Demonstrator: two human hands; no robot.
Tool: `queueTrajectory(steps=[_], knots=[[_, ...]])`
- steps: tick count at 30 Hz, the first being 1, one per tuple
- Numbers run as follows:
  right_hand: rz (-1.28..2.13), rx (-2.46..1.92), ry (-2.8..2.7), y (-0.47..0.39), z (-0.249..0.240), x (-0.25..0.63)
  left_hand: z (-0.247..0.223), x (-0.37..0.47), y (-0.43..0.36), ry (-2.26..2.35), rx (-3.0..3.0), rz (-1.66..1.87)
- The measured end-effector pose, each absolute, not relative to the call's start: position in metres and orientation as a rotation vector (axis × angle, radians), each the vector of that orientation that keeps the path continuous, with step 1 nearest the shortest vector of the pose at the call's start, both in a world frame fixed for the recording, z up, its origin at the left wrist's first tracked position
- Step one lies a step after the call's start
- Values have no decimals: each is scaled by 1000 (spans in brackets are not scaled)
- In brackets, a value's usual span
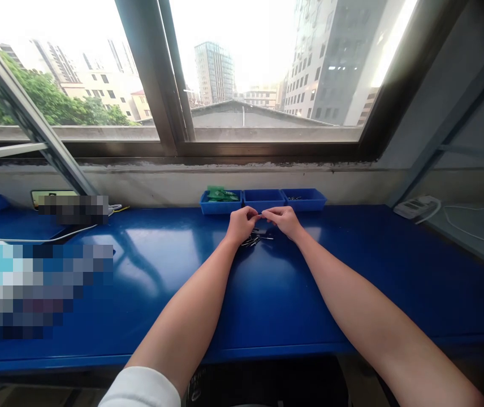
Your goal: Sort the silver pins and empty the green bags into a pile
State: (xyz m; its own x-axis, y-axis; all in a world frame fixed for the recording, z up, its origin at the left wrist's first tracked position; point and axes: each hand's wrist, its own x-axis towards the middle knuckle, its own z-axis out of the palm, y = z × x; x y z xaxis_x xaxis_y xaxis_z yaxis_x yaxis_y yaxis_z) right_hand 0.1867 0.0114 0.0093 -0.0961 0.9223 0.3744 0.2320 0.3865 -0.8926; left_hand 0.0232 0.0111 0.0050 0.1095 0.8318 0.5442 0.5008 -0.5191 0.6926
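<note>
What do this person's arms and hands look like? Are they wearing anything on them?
A plain white sleeve shows on the left arm; the right arm is bare as far as the picture shows. The left hand and right hand look ungloved, with no watch or bracelet visible.

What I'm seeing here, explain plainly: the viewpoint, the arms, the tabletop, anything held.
No machine here: a person works with a bare left hand and right hand. The single picture comes from a camera worn on that person's head, looking forward and down. On the blue tabletop, a small pile of slender dark and silvery pieces lies by the hands. Behind it stand three blue bins; the leftmost holds green packets, the rightmost small pieces. The hands pinch close together, but anything between them is too small to identify.
</note>
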Motion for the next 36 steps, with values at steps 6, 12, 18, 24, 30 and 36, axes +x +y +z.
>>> queueTrajectory(steps=[6, 12, 18, 24, 30, 36], knots=[[870, -1035, -1574, 9, 14, 188, 10, 22, 8, 1341, 2087, 1356], [770, -1096, -1556, 16, 8, 191, 7, 24, 11, 1312, 2033, 1404], [452, -1298, -1544, 24, 13, 194, 6, 23, 16, 1447, 1930, 1521], [105, -1634, -1785, 23, 10, 193, 10, 23, 13, 1513, 1990, 1557], [8, -1549, -1735, 11, 23, 187, 83, 39, -34, 1344, 2129, 1672], [-17, -1017, -1502, -18, 102, 217, 121, -7, -105, 1282, 2254, 1577]])
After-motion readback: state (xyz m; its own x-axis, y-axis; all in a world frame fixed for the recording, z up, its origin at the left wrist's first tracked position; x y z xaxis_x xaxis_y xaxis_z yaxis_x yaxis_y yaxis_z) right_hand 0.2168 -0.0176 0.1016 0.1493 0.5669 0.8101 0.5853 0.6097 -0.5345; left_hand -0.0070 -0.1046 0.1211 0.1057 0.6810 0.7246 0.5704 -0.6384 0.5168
